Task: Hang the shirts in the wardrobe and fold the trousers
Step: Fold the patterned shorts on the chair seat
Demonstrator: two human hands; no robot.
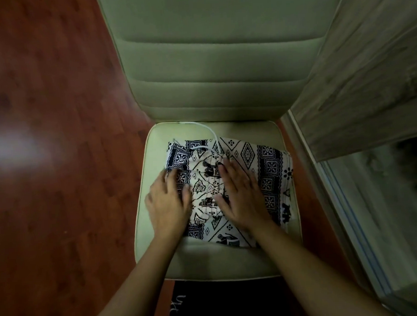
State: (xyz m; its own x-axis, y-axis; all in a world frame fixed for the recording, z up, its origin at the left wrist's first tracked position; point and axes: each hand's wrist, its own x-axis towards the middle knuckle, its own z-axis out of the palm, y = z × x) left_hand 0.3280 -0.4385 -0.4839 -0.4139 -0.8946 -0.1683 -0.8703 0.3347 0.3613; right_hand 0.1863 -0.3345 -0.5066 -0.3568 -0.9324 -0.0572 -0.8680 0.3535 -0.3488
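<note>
Black-and-white printed trousers (268, 169), folded on the cream chair seat (208, 257), are pressed flat under the left hand (167, 203) and right hand (241, 197), fingers straight and nothing gripped; being judged light, soft and limp, they are probably best taken by the folded edges.

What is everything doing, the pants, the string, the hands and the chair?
trousers, folded, lying flat on the chair seat.
drawstring, loose, trailing onto the seat.
left hand, open, flat on the trousers.
right hand, open, flat on the trousers.
chair, holding the trousers.
</note>
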